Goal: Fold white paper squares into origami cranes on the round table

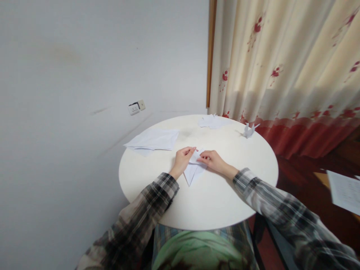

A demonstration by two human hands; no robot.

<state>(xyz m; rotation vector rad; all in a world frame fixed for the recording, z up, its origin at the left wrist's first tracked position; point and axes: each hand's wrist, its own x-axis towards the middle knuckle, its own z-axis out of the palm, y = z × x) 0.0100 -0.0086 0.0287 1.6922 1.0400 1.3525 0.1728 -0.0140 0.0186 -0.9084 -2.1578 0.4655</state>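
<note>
A white paper folded to a long point (193,170) lies on the round white table (213,198), its tip toward me. My left hand (182,159) pinches its upper left edge with curled fingers. My right hand (212,160) presses and pinches the upper right part, fingers closed on the fold. Both wrists rest on the tabletop.
A stack of white sheets (153,140) lies at the table's left. Crumpled or folded paper (211,121) sits at the far edge, and a small folded paper figure (249,130) at the far right. A wall stands left, a curtain (281,67) behind. More paper (344,191) lies off to the right.
</note>
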